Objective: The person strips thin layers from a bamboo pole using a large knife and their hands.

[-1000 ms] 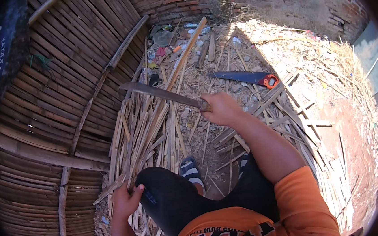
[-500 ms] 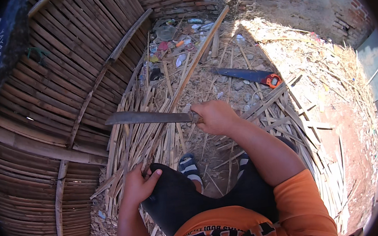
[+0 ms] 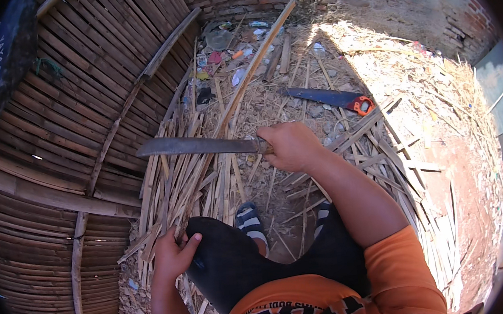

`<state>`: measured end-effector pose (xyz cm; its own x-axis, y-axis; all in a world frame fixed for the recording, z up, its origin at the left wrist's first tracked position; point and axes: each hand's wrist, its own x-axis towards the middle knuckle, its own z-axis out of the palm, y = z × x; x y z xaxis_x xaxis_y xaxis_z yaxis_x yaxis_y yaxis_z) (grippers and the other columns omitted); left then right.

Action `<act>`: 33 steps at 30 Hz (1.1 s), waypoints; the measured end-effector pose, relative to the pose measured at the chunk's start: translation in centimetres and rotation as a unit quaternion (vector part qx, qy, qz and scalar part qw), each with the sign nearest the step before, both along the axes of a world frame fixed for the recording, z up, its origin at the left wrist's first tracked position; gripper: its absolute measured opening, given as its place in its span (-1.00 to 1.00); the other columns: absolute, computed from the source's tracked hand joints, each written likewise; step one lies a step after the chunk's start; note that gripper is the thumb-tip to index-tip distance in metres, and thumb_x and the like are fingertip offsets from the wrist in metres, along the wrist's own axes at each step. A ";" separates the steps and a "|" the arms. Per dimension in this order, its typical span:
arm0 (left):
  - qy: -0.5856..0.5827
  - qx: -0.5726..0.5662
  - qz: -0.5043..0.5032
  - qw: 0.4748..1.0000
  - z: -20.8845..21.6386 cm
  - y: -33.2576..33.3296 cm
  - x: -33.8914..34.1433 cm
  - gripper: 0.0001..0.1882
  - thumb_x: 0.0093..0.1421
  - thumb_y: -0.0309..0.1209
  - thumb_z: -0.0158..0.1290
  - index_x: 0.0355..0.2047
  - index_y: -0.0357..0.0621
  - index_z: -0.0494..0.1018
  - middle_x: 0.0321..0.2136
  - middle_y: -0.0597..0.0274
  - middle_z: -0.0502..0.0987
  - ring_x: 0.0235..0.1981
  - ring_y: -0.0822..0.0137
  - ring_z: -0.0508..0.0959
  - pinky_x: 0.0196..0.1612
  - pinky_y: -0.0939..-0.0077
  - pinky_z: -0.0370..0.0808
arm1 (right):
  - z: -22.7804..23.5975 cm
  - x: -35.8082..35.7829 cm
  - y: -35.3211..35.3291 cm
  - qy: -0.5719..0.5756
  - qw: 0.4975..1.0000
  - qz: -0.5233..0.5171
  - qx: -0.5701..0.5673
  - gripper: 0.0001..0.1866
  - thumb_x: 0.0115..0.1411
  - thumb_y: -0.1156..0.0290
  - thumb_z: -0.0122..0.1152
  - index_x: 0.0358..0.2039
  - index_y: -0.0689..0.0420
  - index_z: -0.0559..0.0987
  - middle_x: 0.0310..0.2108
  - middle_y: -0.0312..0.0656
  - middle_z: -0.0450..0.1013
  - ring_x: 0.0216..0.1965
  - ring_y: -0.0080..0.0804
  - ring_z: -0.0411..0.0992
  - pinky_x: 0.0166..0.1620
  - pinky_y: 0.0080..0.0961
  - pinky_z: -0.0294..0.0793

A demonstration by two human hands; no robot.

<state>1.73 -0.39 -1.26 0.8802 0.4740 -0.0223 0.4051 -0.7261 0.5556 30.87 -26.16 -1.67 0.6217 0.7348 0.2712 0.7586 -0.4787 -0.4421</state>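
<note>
My right hand (image 3: pixel 292 147) is closed round the short handle of a machete (image 3: pixel 196 145). Its long dark blade points left, crossing over a long bamboo strip (image 3: pixel 248 76); whether the two touch, I cannot tell. Beside my left knee, my left hand (image 3: pixel 173 255) grips the near end of that strip, thumb held apart along the top. From there the strip slants away to the far right and bows slightly. Part of it is hidden under the blade.
Many split bamboo strips (image 3: pixel 159 207) lie on the left, with more pieces (image 3: pixel 375 140) on the right. A handsaw (image 3: pixel 327 98) with an orange handle rests beyond my right hand. A bamboo slat wall (image 3: pixel 96 93) stands left; a brick wall (image 3: pixel 250 3) closes the far side.
My left hand has shifted slightly left and nearer. The strip's far end has swung left, and the strip looks more bowed. The machete and right hand have moved slightly farther away.
</note>
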 end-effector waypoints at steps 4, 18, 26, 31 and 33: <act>-0.037 0.099 -0.011 0.994 -0.6 1.2 -1.4 -0.36 0.25 0.14 0.16 -0.40 -0.35 0.46 -0.60 -0.15 0.51 -0.53 -0.14 0.58 -0.41 0.12 0.45 | 2.1 -2.8 0.1 -0.031 0.983 0.124 -0.130 -0.65 -0.02 0.31 0.33 -0.16 0.05 0.56 -0.42 -0.03 0.56 -0.28 0.06 0.59 -0.20 -0.04 0.57; -0.027 0.056 -0.033 0.998 -2.6 2.9 -3.5 -0.36 0.39 0.13 -0.03 -0.39 -0.35 0.42 -0.64 -0.20 0.39 -0.57 -0.20 0.47 -0.46 0.12 0.35 | 2.1 -1.5 -1.1 -0.021 0.992 0.096 -0.085 -0.71 0.12 0.23 0.36 -0.22 0.11 0.58 -0.46 0.01 0.56 -0.30 0.16 0.58 -0.19 0.01 0.55; -0.087 0.061 -0.040 0.994 -1.5 4.1 -6.2 -0.35 0.40 0.13 -0.03 -0.44 -0.33 0.38 -0.67 -0.07 0.34 -0.62 0.07 0.39 -0.48 0.21 0.32 | 1.0 5.9 -6.5 0.112 0.973 -0.148 0.141 -0.65 0.14 0.14 0.39 -0.16 0.08 0.63 -0.37 0.05 0.61 -0.28 0.17 0.57 -0.20 0.01 0.54; -0.009 -0.136 -0.017 0.991 -2.1 2.8 -5.7 -0.34 0.41 0.15 -0.02 -0.48 -0.30 0.36 -0.68 0.23 0.29 -0.54 0.44 0.29 -0.46 0.35 0.30 | 0.9 0.5 -2.3 -0.004 0.999 0.038 -0.003 -0.77 0.06 0.29 0.35 -0.30 0.11 0.58 -0.44 0.04 0.58 -0.27 0.13 0.58 -0.19 0.01 0.56; 0.013 -0.127 -0.031 0.991 -1.5 2.4 -5.5 -0.38 0.44 0.11 -0.05 -0.48 -0.25 0.38 -0.64 0.39 0.31 -0.50 0.51 0.28 -0.43 0.44 0.28 | 1.9 -0.9 -1.9 -0.048 0.995 0.066 -0.054 -0.73 0.00 0.31 0.37 -0.29 0.11 0.56 -0.43 0.01 0.56 -0.29 0.11 0.58 -0.20 0.00 0.54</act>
<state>-3.77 2.00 -2.74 0.9048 0.3958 -0.1571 0.3811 -0.5879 0.7135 29.96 -28.07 0.21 0.4921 0.8369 0.2395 0.8546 -0.4121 -0.3159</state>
